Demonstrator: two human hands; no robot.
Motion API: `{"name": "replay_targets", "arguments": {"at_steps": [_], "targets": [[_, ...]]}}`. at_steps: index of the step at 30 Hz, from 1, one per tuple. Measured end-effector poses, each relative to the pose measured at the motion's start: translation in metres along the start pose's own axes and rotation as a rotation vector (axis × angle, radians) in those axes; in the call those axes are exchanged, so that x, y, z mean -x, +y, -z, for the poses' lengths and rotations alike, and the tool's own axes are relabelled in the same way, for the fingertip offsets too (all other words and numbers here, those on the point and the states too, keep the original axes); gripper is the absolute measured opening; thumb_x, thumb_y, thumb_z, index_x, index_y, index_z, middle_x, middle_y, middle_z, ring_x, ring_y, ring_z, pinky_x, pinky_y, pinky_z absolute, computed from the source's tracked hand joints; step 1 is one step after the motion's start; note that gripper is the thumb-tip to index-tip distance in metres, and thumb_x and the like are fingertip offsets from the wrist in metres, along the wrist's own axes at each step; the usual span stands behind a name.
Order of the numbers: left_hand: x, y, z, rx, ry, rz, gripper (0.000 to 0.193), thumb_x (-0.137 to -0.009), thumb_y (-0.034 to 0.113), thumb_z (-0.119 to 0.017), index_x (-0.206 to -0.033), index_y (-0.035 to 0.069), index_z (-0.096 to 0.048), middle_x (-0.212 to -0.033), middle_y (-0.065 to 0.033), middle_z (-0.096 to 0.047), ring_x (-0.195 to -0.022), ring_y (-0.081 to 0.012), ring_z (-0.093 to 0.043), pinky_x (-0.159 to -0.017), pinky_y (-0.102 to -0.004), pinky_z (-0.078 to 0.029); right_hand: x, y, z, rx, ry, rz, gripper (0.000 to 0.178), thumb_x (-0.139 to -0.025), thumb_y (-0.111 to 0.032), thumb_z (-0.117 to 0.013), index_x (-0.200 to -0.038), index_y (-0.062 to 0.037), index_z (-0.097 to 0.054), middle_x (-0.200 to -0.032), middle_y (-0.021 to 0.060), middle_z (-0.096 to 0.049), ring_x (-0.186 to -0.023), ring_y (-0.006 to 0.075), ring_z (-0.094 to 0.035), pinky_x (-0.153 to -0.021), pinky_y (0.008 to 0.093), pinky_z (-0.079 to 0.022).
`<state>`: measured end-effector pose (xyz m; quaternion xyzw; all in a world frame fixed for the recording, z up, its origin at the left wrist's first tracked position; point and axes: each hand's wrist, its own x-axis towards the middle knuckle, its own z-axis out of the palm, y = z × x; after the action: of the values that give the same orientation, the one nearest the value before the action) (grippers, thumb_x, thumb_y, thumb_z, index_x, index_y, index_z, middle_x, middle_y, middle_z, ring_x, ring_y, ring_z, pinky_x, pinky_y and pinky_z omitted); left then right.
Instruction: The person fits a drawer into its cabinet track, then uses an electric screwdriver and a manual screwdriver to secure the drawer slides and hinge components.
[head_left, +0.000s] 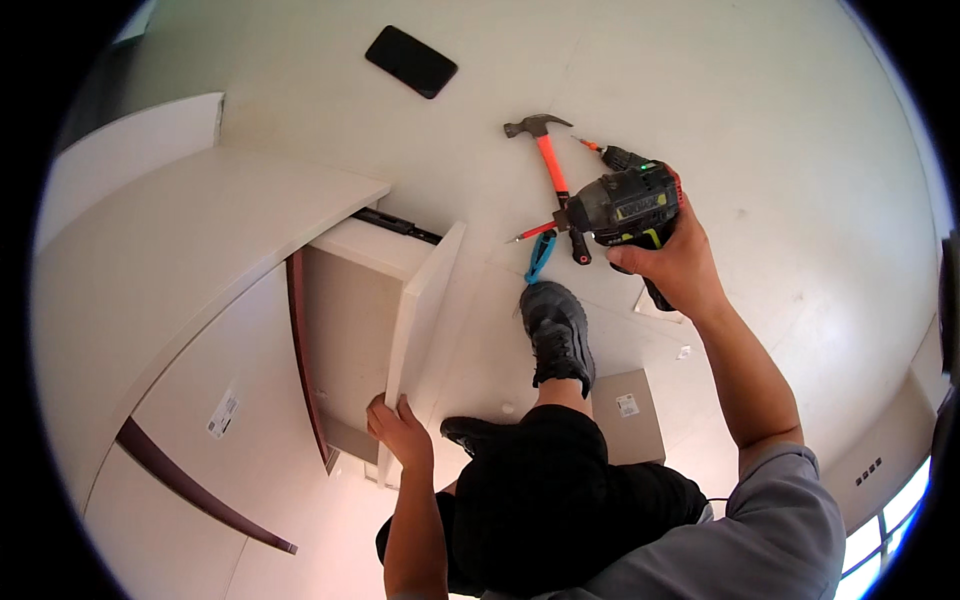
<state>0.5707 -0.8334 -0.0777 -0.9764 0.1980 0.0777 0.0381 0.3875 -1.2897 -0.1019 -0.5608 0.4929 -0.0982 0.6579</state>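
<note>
My right hand [680, 265] is closed round the grip of a black cordless drill [625, 203] with a long red-sleeved screwdriver bit [537, 232]. The bit points left toward the pulled-out drawer, apart from it. At the near end of the white drawer front [425, 310], my left hand [402, 432] grips the panel's edge with its fingers bent over it. The drawer [350, 325] stands out of a white cabinet [200, 220], and a black drawer slide [397, 225] shows along its far side.
Beyond the drill lie a claw hammer [549, 160] with an orange handle and a second drill [625, 159], partly hidden. A blue-handled tool [541, 257] lies by my black shoe [557, 330]. Farther off is a black phone [411, 62]. A grey-beige box [630, 415] sits beside my leg.
</note>
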Motion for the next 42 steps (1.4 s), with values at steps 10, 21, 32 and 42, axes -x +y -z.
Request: {"name": "replay_targets", "arguments": {"at_steps": [10, 21, 32, 42], "targets": [[0.021, 0.021, 0.005, 0.06, -0.081, 0.029, 0.03, -0.101, 0.014, -0.064, -0.126, 0.001, -0.055, -0.122, -0.0191, -0.059, -0.114, -0.0399, -0.055, -0.106, -0.0538, -0.035, -0.001, 0.016, 0.016, 0.077, 0.017, -0.079, 0.082, -0.069, -0.018, -0.096, -0.136, -0.001, -0.051, -0.119, 0.0119, -0.072, -0.112, 0.021, -0.069, -0.1, 0.0357, -0.053], [-0.038, 0.029, 0.029, -0.047, 0.132, 0.205, 0.044, -0.097, 0.017, -0.071, -0.134, 0.0, -0.056, -0.13, -0.0202, -0.06, -0.125, -0.041, -0.053, -0.111, -0.0553, -0.034, 0.008, 0.024, 0.025, 0.027, -0.029, -0.048, 0.082, -0.07, -0.01, -0.091, -0.142, -0.0004, -0.051, -0.121, 0.0104, -0.07, -0.111, 0.0191, -0.066, -0.1, 0.0343, -0.051], [-0.048, 0.003, 0.2, 0.072, 0.761, -0.144, 0.048, -0.097, 0.005, -0.066, -0.143, 0.0, -0.055, -0.144, -0.0225, -0.053, -0.134, -0.039, -0.05, -0.11, -0.0465, -0.043, 0.077, -0.02, 0.015, 0.033, -0.081, 0.091, 0.058, -0.079, -0.008, -0.075, -0.133, -0.0064, -0.056, -0.114, 0.0013, -0.063, -0.101, 0.0127, -0.057, -0.093, 0.0294, -0.047], [0.003, -0.101, 0.262, 1.848, 0.767, 0.56, 0.046, -0.104, 0.009, -0.053, -0.146, -0.009, -0.048, -0.151, -0.0222, -0.048, -0.141, -0.0327, -0.048, -0.116, -0.0433, -0.045, 0.158, -0.043, 0.026, 0.074, -0.18, 0.107, 0.056, -0.079, -0.005, -0.079, -0.131, -0.0059, -0.056, -0.105, 0.003, -0.066, -0.091, 0.0144, -0.061, -0.085, 0.031, -0.052]]}}
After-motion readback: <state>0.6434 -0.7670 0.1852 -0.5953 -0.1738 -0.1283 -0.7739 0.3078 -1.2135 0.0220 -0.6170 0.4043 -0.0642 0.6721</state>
